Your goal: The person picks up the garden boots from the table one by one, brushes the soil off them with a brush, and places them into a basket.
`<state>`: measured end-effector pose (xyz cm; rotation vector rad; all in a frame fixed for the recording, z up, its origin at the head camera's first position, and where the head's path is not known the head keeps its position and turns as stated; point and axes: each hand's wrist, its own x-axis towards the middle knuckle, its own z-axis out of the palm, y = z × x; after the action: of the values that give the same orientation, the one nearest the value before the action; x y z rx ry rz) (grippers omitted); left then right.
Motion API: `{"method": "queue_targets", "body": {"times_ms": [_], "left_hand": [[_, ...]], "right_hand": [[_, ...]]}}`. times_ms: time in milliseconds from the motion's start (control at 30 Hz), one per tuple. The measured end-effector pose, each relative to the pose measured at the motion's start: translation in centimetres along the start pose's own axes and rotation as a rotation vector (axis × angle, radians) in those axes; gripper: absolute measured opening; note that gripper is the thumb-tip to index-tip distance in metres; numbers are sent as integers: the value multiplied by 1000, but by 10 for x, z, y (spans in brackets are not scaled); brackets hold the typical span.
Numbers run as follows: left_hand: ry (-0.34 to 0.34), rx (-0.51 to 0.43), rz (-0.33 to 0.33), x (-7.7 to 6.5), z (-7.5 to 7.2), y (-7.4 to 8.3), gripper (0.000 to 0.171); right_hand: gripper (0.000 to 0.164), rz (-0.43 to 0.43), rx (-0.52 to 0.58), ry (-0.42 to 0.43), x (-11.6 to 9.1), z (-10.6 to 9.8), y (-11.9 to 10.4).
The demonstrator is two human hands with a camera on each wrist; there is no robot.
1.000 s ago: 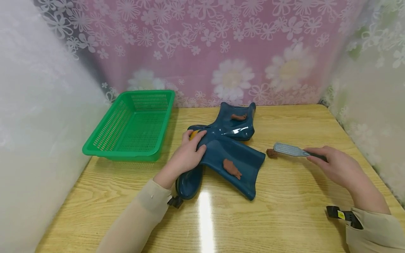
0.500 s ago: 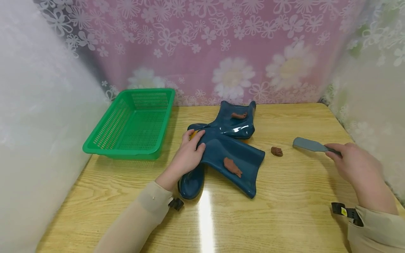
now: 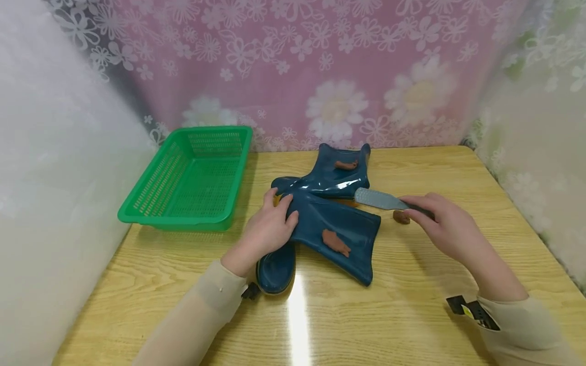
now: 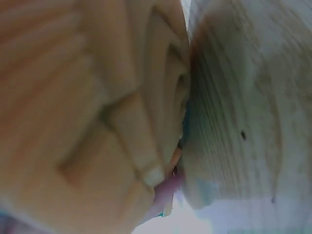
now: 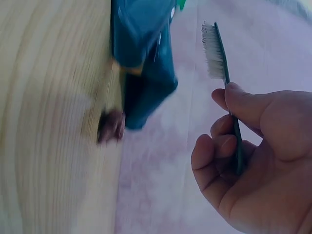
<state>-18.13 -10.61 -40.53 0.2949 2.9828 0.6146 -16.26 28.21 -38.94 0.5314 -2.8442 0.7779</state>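
Observation:
Two dark blue rubber rain boots lie crossed on the table; the near boot (image 3: 348, 223) overlaps the far boot (image 3: 316, 180). My left hand (image 3: 270, 223) grips the near boot around its ankle, thumb towards the shaft. My right hand (image 3: 450, 229) pinches the dark handle of a flat brush (image 3: 377, 199), its pale bristles showing in the right wrist view. The brush head's tip overlaps the far boot's shaft in the head view. A reddish-brown lump (image 3: 336, 243) sticks to the near boot's shaft and another brown lump (image 3: 346, 164) to the far boot's.
A loose brown lump (image 3: 401, 217) lies on the wooden table (image 3: 375, 325), just below the brush handle. At the back left stands a green plastic basket (image 3: 215, 220). Flowered curtains (image 3: 274, 76) close off the back and sides. The left wrist view is mostly filled by a sleeve.
My right hand first drew the brush right, away from the loose lump, then brought it back left to the far boot's shaft. The left hand stays at the near boot's ankle.

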Motion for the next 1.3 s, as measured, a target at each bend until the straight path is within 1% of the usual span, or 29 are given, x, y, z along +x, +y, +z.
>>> {"method": "queue_targets", "body": {"times_ms": [100, 200, 267, 333, 433, 533, 700, 933, 1133, 1300], "left_hand": [[20, -44, 53, 3, -2, -1, 61], [2, -130, 105, 8, -1, -4, 59], [-23, -178, 121, 11, -1, -5, 58], [-36, -192, 119, 12, 0, -6, 57], [-29, -170, 111, 13, 0, -5, 58], [-22, -128, 106, 13, 2, -4, 59], [-28, -67, 99, 10, 5, -3, 61], [-19, -6, 111, 7, 8, -4, 61], [-18, 6, 109, 6, 11, -6, 61], [-25, 10, 111, 5, 14, -5, 60]], "right_hand": [[33, -57, -3, -10, 3, 6, -17], [34, -115, -13, -16, 5, 12, -31], [34, -142, -8, -30, 5, 17, -39], [34, -168, -7, -52, 5, 21, -45], [34, -202, -17, -88, 5, 26, -52], [34, -220, -50, -117, 3, 30, -53], [33, -230, -111, -126, 2, 34, -49], [34, -280, -187, -54, 1, 40, -44], [35, -290, -201, 20, 0, 39, -38], [34, -308, -206, 65, -4, 36, -26]]}}
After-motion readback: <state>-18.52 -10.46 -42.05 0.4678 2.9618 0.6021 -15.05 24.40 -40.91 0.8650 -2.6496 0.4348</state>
